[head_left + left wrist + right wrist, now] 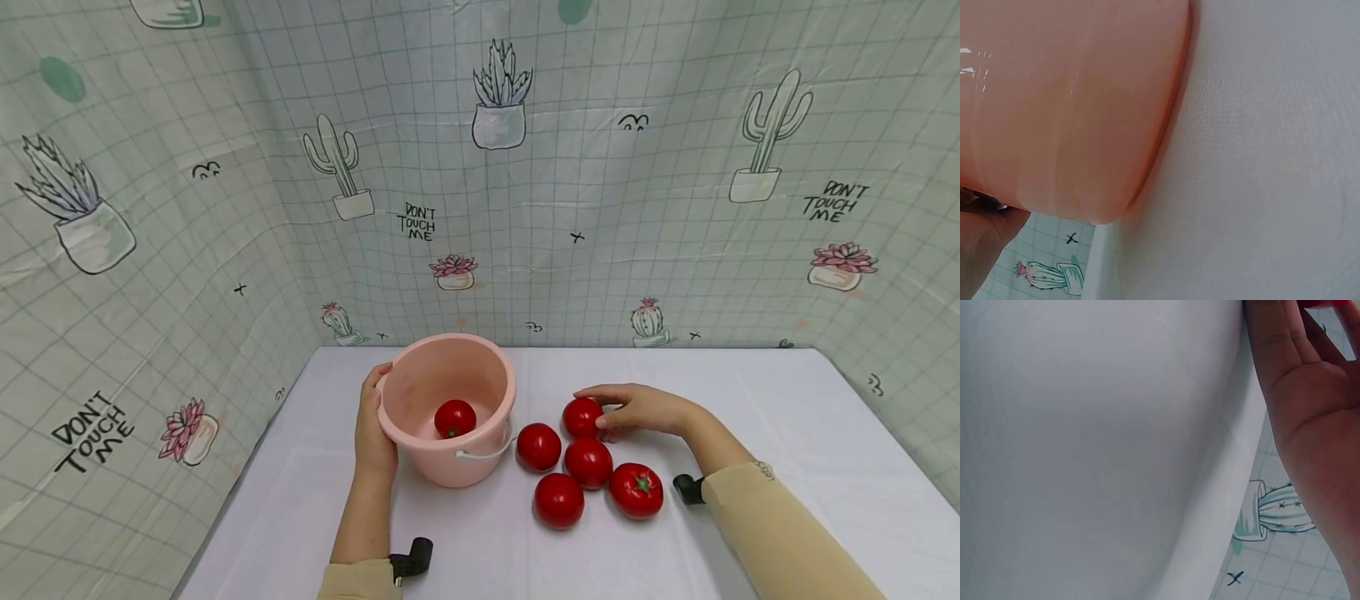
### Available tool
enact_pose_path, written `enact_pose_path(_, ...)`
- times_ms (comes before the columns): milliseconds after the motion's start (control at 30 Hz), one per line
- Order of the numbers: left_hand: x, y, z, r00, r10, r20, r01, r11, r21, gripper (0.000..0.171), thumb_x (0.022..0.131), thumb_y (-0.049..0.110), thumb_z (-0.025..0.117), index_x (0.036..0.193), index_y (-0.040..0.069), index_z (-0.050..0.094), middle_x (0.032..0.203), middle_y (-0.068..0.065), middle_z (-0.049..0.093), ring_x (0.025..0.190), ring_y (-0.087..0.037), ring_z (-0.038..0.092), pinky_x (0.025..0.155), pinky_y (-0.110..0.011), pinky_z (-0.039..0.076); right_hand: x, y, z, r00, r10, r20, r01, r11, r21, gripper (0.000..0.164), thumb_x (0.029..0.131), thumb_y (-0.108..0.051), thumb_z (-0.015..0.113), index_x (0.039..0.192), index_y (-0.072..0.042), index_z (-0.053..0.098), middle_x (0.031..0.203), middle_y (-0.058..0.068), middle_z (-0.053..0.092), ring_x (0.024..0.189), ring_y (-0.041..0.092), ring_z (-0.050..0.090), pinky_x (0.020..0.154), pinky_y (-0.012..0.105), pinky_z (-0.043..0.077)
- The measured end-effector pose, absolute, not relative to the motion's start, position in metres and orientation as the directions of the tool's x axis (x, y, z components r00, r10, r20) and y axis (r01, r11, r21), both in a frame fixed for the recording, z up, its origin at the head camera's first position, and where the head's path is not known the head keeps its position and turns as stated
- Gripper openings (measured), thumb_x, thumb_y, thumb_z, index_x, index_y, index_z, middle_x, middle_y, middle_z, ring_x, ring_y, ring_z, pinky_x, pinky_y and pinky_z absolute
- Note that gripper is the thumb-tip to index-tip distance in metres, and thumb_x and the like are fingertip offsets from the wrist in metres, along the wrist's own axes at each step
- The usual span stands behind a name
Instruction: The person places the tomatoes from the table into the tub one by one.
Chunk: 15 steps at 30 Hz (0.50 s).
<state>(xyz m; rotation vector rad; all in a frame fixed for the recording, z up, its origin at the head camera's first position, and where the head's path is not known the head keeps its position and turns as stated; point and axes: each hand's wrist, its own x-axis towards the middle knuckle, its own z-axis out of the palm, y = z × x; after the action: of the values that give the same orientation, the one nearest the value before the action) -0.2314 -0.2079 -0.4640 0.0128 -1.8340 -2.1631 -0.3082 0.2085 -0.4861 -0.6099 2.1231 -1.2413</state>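
A pink bucket (450, 462) with a white handle stands on the table, and one red tomato (455, 418) lies inside it. My left hand (374, 429) holds the bucket by its left side, just under the rim; the left wrist view shows the bucket's wall (1072, 112) close up with part of that hand (988, 240). To the right of the bucket, my right hand (637, 410) grips the rearmost tomato (582, 417) between thumb and fingers. In the right wrist view only a red sliver of it shows beyond the palm (1316, 419).
Several more tomatoes sit close together in front of the right hand: one beside the bucket (538, 447), one in the middle (588, 463), one nearer (558, 501) and one with a green stem (636, 492). A white cloth covers the table (480, 558); a patterned curtain (570, 192) hangs behind.
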Motion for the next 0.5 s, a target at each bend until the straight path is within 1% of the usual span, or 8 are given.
enact_pose_path(100,-0.231,-0.208,-0.463,-0.954,-0.236,0.185,0.222,-0.141,0.965,0.044,0.103,0.033,0.029,0.142,0.02,0.045,0.142,0.002,0.049,0.131,-0.015,0.044,0.104,-0.028,0.044,-0.31,0.208,-0.488,-0.721,-0.646,-0.252,-0.098,0.455,-0.885,0.054,0.094,-0.025,0.065,0.145,-0.018,0.049,0.14,0.018,0.051,0.101,0.025,0.065,0.086,0.036,0.058)
enact_pose_path(300,-0.231,-0.207,-0.462,-0.957,-0.233,0.171,0.208,-0.144,0.967,0.044,0.103,0.031,0.029,0.142,0.021,0.045,0.143,0.003,0.049,0.131,-0.015,0.044,0.104,-0.027,0.044,-0.315,0.211,-0.488,-0.752,-0.612,-0.245,-0.069,0.442,-0.894,0.055,0.094,-0.027,0.065,0.146,-0.02,0.047,0.144,0.02,0.048,0.1,0.026,0.069,0.087,0.037,0.058)
enact_pose_path(500,-0.231,-0.207,-0.462,-0.956,-0.23,0.182,0.216,-0.136,0.967,0.044,0.103,0.031,0.028,0.142,0.02,0.045,0.143,0.002,0.049,0.132,-0.015,0.044,0.106,-0.03,0.042,-0.328,0.209,-0.465,-0.784,-0.581,-0.218,-0.057,0.418,-0.907,0.058,0.094,-0.03,0.065,0.148,-0.023,0.045,0.145,0.019,0.049,0.103,0.032,0.068,0.091,0.038,0.057)
